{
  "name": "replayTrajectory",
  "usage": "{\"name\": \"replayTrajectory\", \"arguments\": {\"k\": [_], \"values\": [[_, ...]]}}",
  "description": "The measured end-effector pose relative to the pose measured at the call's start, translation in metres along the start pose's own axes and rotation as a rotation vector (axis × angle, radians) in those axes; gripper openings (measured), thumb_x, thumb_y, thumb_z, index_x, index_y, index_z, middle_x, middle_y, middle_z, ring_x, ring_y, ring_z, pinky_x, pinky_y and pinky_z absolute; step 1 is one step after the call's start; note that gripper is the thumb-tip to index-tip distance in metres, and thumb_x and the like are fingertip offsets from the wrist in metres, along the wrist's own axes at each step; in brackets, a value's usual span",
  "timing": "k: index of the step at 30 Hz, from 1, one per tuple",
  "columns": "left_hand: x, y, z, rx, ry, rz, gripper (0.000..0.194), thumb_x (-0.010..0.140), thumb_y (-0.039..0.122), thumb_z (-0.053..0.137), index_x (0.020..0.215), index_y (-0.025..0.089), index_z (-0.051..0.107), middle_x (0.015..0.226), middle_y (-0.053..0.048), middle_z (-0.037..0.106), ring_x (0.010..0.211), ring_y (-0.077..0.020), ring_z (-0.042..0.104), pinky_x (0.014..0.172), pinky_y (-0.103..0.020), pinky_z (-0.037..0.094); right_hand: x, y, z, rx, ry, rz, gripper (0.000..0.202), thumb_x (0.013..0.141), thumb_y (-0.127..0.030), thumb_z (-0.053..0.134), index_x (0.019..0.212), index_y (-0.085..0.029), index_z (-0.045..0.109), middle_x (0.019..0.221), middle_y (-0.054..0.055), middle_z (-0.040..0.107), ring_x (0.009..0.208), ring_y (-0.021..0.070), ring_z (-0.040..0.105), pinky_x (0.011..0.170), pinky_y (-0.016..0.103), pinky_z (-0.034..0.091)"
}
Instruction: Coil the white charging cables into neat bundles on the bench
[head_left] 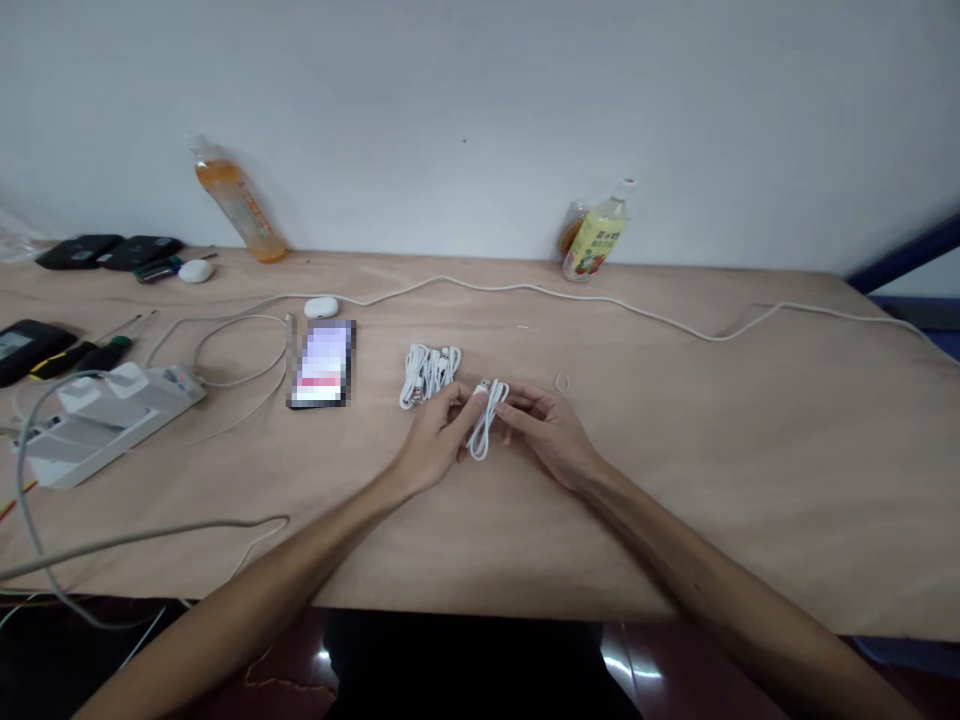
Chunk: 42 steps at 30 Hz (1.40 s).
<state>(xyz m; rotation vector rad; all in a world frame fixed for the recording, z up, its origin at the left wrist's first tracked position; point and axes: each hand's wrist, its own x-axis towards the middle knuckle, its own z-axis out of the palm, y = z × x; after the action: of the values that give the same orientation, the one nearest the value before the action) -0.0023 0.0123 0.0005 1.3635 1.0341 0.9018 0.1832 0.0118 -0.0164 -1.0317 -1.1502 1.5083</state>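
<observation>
A white cable folded into a small bundle (484,432) is held between both hands above the wooden table. My left hand (436,435) pinches its left side with thumb and fingers. From the right, my right hand (547,425) grips the same bundle with thumb and fingers. A metal plug end shows at the bundle's top. Several more white cable bundles (427,372) lie on the table just behind my left hand. A small thin loop (562,381) lies on the table behind my right hand.
A phone (324,365) and a white case (321,307) lie left of the bundles. At the left are a power strip (112,420), screwdrivers and black boxes. Two bottles (244,212), (598,238) lean on the wall. A long white cord (525,287) crosses the table (750,450).
</observation>
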Motion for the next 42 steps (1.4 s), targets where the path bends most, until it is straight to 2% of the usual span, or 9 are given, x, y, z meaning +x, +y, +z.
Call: {"name": "replayTrajectory", "arguments": {"k": [6,13,19,26,30,32,35,39,42], "values": [[0.001,0.001,0.001,0.036,-0.035,0.052,0.061,0.103,0.075,0.052,0.071,0.023,0.054,0.058,0.002,0.057,0.055,-0.0156,0.057,0.058,-0.030,0.049,-0.001,0.001,-0.002,-0.120,0.067,-0.030,0.040,0.078,-0.048,0.090,0.108,-0.022,0.083,0.090,0.006,0.084,0.079,0.0215,0.075,0.056,0.028,0.059],[0.000,0.006,0.003,0.027,-0.036,0.051,0.060,0.101,0.076,0.053,0.074,0.023,0.059,0.068,0.000,0.062,0.066,-0.0181,0.063,0.069,-0.032,0.056,-0.005,0.001,0.001,-0.207,0.258,-0.050,0.039,0.073,-0.052,0.091,0.095,-0.021,0.080,0.085,0.008,0.081,0.073,0.0242,0.074,0.042,0.026,0.050],[0.001,0.007,0.001,0.038,-0.006,0.036,0.059,0.099,0.076,0.056,0.083,0.021,0.069,0.071,-0.002,0.066,0.068,-0.0187,0.066,0.070,-0.032,0.058,-0.005,-0.002,-0.004,-0.359,0.239,-0.083,0.030,0.080,-0.049,0.088,0.093,-0.023,0.081,0.079,0.005,0.076,0.071,0.0224,0.070,0.049,0.028,0.050],[0.002,0.002,0.000,0.000,0.011,-0.002,0.060,0.098,0.075,0.060,0.085,0.019,0.074,0.084,-0.008,0.076,0.075,-0.0208,0.073,0.067,-0.031,0.062,-0.002,0.000,-0.003,-0.161,0.285,-0.091,0.049,0.074,-0.049,0.090,0.111,-0.022,0.071,0.076,-0.001,0.068,0.066,0.0189,0.064,0.044,0.025,0.048],[0.002,0.004,0.000,0.098,0.053,0.053,0.056,0.100,0.071,0.060,0.083,0.019,0.074,0.106,-0.012,0.079,0.088,-0.0220,0.077,0.074,-0.032,0.065,0.000,-0.001,-0.002,-0.091,0.348,-0.099,0.043,0.070,-0.050,0.090,0.095,-0.023,0.069,0.079,0.001,0.069,0.067,0.0182,0.064,0.042,0.024,0.046],[0.000,0.006,0.000,0.126,0.030,0.075,0.056,0.103,0.068,0.057,0.084,0.019,0.074,0.101,-0.011,0.080,0.082,-0.0213,0.077,0.074,-0.032,0.065,0.001,-0.002,-0.003,-0.087,0.338,-0.084,0.038,0.071,-0.051,0.089,0.084,-0.023,0.067,0.075,-0.001,0.064,0.061,0.0151,0.058,0.043,0.024,0.046],[-0.003,0.008,0.000,0.142,-0.022,0.078,0.057,0.107,0.067,0.051,0.082,0.020,0.071,0.075,-0.006,0.077,0.069,-0.0206,0.075,0.070,-0.032,0.062,0.001,-0.006,-0.005,-0.061,0.290,-0.051,0.038,0.075,-0.053,0.088,0.077,-0.023,0.064,0.066,-0.005,0.057,0.049,0.0099,0.047,0.043,0.025,0.044],[-0.008,0.007,0.000,0.196,-0.069,0.024,0.057,0.110,0.066,0.044,0.082,0.021,0.066,0.050,0.002,0.062,0.045,-0.0176,0.062,0.053,-0.028,0.052,-0.001,-0.012,-0.005,-0.061,0.153,0.008,0.048,0.078,-0.066,0.084,0.087,-0.023,0.064,0.070,-0.003,0.066,0.044,0.0092,0.047,0.036,0.023,0.034],[-0.009,0.008,-0.001,0.301,-0.047,0.055,0.057,0.113,0.060,0.039,0.082,0.021,0.067,0.046,0.005,0.055,0.041,-0.0170,0.057,0.057,-0.030,0.051,-0.003,-0.014,-0.005,-0.102,0.063,0.042,0.054,0.083,-0.074,0.078,0.097,-0.024,0.062,0.069,-0.004,0.069,0.041,0.0095,0.047,0.034,0.021,0.032]]}}
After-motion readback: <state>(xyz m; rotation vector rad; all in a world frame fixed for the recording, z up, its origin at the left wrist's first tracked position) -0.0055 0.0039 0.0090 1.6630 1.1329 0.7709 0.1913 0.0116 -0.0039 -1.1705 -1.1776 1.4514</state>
